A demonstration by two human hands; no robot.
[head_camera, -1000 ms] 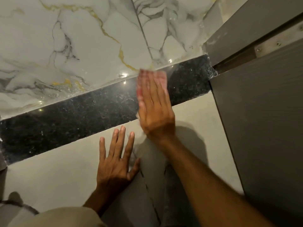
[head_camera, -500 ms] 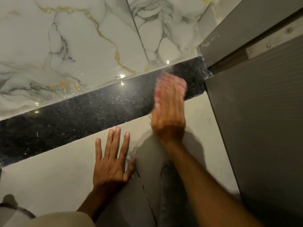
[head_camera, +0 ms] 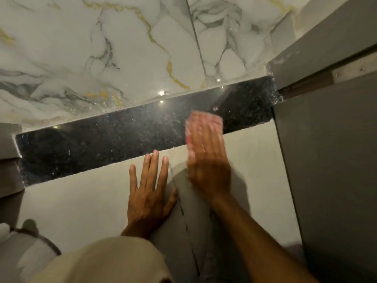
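Pressing one pink cloth (head_camera: 204, 122) on one black strip (head_camera: 98, 146), right hand (head_camera: 208, 166) flat; left hand (head_camera: 149, 195) splayed on tile (head_camera: 71, 201).

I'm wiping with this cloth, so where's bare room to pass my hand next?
The black strip lies bare from the cloth left to its end. The grey tile left of the left hand is bare too. Crowded: the right hand sits close beside the left, and the panel stands near on its right.

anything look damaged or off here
Yes: the joint in the grey tile beside the left hand shows dark, uneven gaps, like missing grout. The black strip has ragged, whitish edges.
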